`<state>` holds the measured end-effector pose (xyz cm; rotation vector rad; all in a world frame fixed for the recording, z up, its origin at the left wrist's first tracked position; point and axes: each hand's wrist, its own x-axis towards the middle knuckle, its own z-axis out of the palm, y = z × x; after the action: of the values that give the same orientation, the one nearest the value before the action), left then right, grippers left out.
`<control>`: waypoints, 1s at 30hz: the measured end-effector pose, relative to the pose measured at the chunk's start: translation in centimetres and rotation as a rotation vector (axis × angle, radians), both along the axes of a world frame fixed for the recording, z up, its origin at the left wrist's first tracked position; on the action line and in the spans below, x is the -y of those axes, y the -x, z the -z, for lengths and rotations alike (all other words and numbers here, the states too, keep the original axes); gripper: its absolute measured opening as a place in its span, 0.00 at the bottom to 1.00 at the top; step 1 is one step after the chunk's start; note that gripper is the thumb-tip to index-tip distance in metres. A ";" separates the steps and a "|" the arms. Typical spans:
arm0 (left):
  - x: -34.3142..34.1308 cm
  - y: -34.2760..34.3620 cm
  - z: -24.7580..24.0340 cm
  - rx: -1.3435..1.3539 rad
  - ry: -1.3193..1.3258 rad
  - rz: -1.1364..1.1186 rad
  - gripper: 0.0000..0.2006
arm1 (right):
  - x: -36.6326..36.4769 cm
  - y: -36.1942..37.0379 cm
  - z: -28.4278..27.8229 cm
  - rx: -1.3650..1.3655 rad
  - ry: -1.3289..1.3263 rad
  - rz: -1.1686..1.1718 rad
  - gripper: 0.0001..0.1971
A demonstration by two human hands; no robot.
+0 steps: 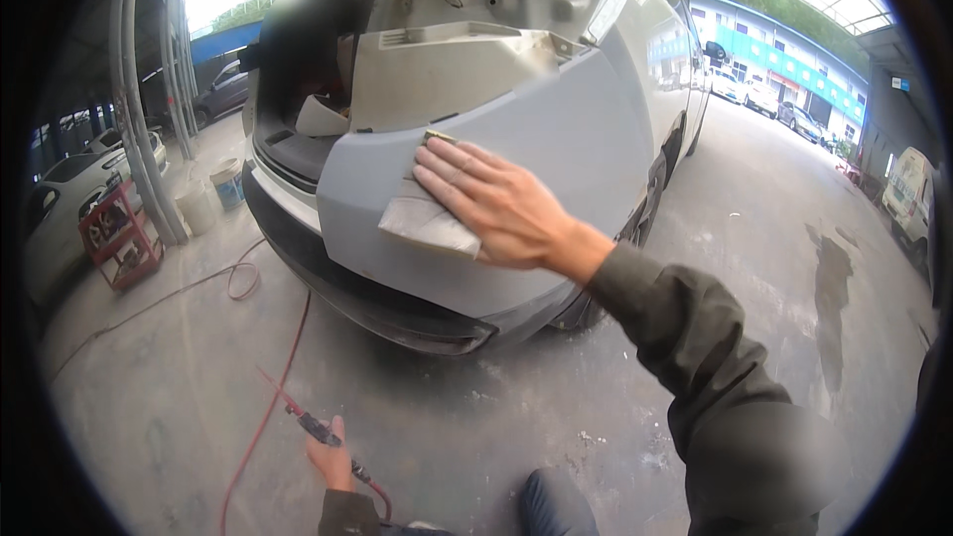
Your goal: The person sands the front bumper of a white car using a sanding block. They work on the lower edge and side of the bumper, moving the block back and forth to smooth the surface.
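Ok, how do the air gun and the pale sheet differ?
Shape: the air gun is long and narrow; the pale sheet is broad and flat.
Colour: the air gun is dark with red parts; the pale sheet is much lighter.
Place: the left hand grips the air gun over the floor; the right hand lies over the pale sheet against the grey car panel.
Both have a hand on them.

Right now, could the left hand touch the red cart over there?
Probably not: the left hand holds a blow gun, and the red cart stands well off across the floor.
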<state>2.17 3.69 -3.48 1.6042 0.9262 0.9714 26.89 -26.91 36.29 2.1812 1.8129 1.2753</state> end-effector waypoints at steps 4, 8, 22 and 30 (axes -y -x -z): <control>1.4 1.1 -3.4 0.018 0.086 0.004 0.12 | 5.1 -3.0 -1.8 0.071 -0.086 0.116 0.38; 1.0 2.2 -3.9 0.037 0.097 0.024 0.10 | 2.8 -1.8 0.5 0.082 -0.220 0.185 0.42; 2.7 0.2 -3.4 -0.043 0.032 0.066 0.12 | 1.6 -2.6 -0.6 0.171 -0.022 0.037 0.36; 3.3 0.7 -4.3 -0.038 0.044 0.038 0.11 | -1.0 -1.0 2.4 0.123 -0.278 0.061 0.30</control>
<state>1.43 0.42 0.82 1.6022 0.9341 0.8907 27.93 -25.89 33.92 2.2068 1.5954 1.6958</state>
